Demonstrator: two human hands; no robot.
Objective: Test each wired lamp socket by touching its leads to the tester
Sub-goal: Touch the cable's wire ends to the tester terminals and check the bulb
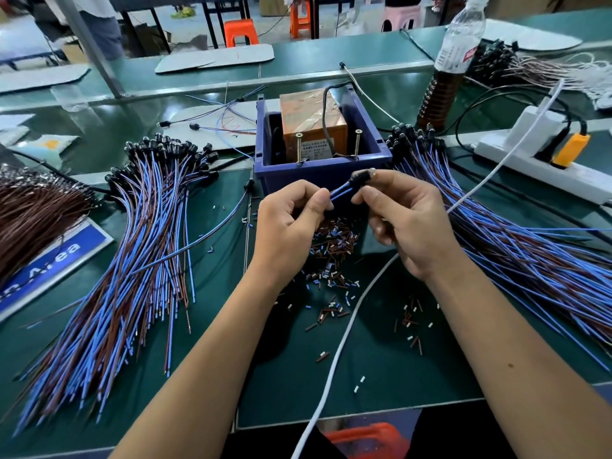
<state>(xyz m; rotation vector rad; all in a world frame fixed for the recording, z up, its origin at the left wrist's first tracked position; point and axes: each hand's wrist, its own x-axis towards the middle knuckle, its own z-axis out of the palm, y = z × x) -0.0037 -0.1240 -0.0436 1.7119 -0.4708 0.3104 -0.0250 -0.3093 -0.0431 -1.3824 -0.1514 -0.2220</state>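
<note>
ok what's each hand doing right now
Left hand: pinching the blue wire leads of one black lamp socket.
Right hand: holding that socket's body.

We see two bare forearms reaching in from the bottom edge, with no sleeves, gloves, rings or watch on them. Our left hand (291, 223) and right hand (407, 220) have short, plain, unpainted nails.
</note>
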